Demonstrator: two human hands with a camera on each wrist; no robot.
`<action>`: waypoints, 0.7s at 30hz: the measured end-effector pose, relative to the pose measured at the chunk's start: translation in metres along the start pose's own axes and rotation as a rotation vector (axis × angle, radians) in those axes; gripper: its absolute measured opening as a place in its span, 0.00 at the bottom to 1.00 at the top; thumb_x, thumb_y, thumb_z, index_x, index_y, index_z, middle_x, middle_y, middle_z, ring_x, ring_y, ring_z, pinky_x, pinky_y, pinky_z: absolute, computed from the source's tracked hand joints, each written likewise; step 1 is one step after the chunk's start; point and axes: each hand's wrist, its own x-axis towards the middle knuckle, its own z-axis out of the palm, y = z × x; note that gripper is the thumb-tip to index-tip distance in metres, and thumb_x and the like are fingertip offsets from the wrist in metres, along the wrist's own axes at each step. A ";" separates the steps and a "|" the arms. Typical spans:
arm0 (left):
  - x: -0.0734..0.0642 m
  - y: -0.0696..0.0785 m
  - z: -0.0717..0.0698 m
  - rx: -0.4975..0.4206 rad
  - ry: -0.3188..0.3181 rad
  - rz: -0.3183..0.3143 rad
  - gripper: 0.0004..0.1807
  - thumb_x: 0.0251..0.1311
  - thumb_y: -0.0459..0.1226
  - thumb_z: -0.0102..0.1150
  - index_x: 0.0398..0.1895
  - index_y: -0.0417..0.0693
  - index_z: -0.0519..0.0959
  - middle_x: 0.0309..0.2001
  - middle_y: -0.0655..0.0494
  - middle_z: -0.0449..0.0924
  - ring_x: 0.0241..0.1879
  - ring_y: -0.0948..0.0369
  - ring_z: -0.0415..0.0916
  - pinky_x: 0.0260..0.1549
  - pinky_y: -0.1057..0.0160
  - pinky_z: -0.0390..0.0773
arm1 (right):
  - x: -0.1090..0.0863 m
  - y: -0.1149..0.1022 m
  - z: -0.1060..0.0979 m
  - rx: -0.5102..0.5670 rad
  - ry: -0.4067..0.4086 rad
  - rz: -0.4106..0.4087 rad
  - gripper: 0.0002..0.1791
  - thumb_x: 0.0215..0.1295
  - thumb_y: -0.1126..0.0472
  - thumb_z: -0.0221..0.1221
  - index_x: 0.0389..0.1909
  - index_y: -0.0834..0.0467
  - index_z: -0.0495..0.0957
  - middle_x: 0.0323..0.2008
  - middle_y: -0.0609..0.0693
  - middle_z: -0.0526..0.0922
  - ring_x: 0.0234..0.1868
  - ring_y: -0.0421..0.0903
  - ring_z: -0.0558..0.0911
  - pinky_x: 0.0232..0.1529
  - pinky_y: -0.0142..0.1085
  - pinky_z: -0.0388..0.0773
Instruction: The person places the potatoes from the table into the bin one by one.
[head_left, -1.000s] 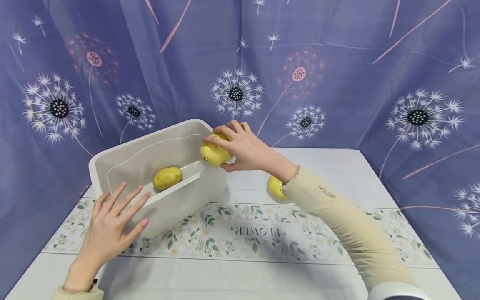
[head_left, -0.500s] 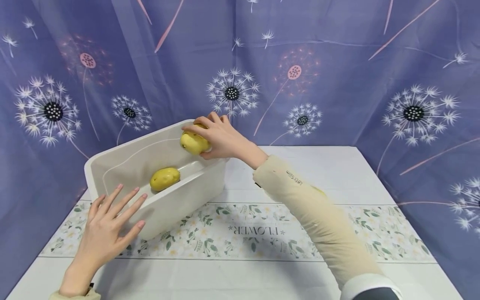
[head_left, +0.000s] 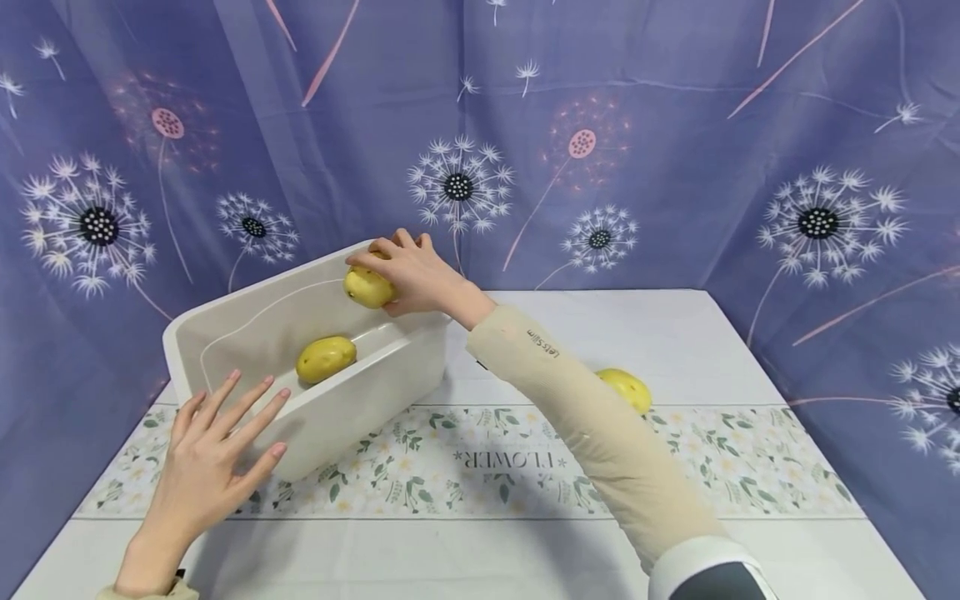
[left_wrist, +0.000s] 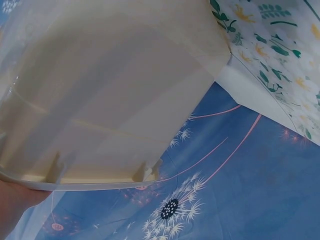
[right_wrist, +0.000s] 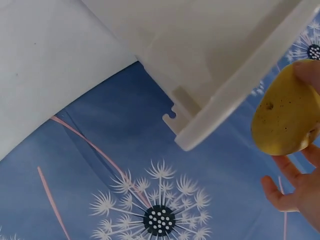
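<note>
My right hand (head_left: 415, 271) grips a yellow potato (head_left: 367, 287) above the right end of a white plastic bin (head_left: 360, 404). In the right wrist view, thumb and fingers hold that potato (right_wrist: 285, 112) beyond the bin's rim (right_wrist: 240, 85). Inside the bin, on its floor, lies another potato (head_left: 326, 359). My left hand (head_left: 206, 467) is at the bin's near left corner with its fingers spread and straight. The left wrist view shows only part of that hand (left_wrist: 20, 202) at the rim.
A further potato (head_left: 626, 390) lies on the table to the right, partly behind my right sleeve (head_left: 585, 425). A floral strip (head_left: 517, 492) crosses the white tabletop (head_left: 420, 554). Behind the table hangs a purple dandelion curtain (head_left: 652, 150).
My right hand has carried its potato leftward, from the bin's right rim to over the inside. The table potato shows more beside the sleeve. My left hand has stayed at the bin.
</note>
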 end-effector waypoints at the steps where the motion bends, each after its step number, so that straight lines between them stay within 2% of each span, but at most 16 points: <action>1: 0.000 0.000 0.000 -0.003 -0.004 -0.005 0.32 0.60 0.63 0.31 0.59 0.59 0.69 0.61 0.55 0.68 0.67 0.52 0.52 0.62 0.44 0.49 | 0.001 0.000 0.001 -0.004 -0.003 0.003 0.39 0.50 0.48 0.61 0.64 0.40 0.57 0.59 0.47 0.65 0.51 0.49 0.62 0.43 0.43 0.61; 7: 0.001 0.000 -0.001 -0.006 -0.008 -0.005 0.32 0.60 0.63 0.31 0.59 0.58 0.69 0.61 0.54 0.68 0.67 0.53 0.51 0.60 0.43 0.50 | 0.004 0.002 0.008 -0.026 0.001 0.014 0.39 0.51 0.51 0.61 0.64 0.41 0.56 0.60 0.46 0.65 0.56 0.47 0.62 0.46 0.45 0.62; 11: 0.002 -0.001 -0.001 0.003 -0.001 0.001 0.32 0.60 0.63 0.31 0.59 0.58 0.70 0.61 0.54 0.68 0.67 0.52 0.52 0.60 0.43 0.51 | 0.000 0.005 0.006 -0.033 0.053 0.021 0.34 0.56 0.54 0.58 0.64 0.42 0.57 0.60 0.44 0.65 0.59 0.44 0.62 0.46 0.44 0.61; 16: 0.001 0.000 -0.001 0.003 -0.002 -0.007 0.32 0.60 0.63 0.31 0.59 0.58 0.69 0.60 0.54 0.69 0.67 0.51 0.53 0.61 0.43 0.50 | -0.014 0.010 0.006 -0.005 0.127 -0.002 0.30 0.58 0.54 0.57 0.62 0.44 0.61 0.59 0.44 0.68 0.58 0.45 0.64 0.44 0.42 0.61; 21: 0.000 0.000 0.001 0.001 0.010 -0.002 0.32 0.60 0.63 0.32 0.59 0.58 0.70 0.60 0.54 0.69 0.67 0.51 0.53 0.62 0.45 0.49 | -0.034 0.015 0.011 0.029 0.142 -0.001 0.28 0.59 0.53 0.55 0.61 0.45 0.62 0.57 0.45 0.69 0.56 0.46 0.65 0.44 0.42 0.61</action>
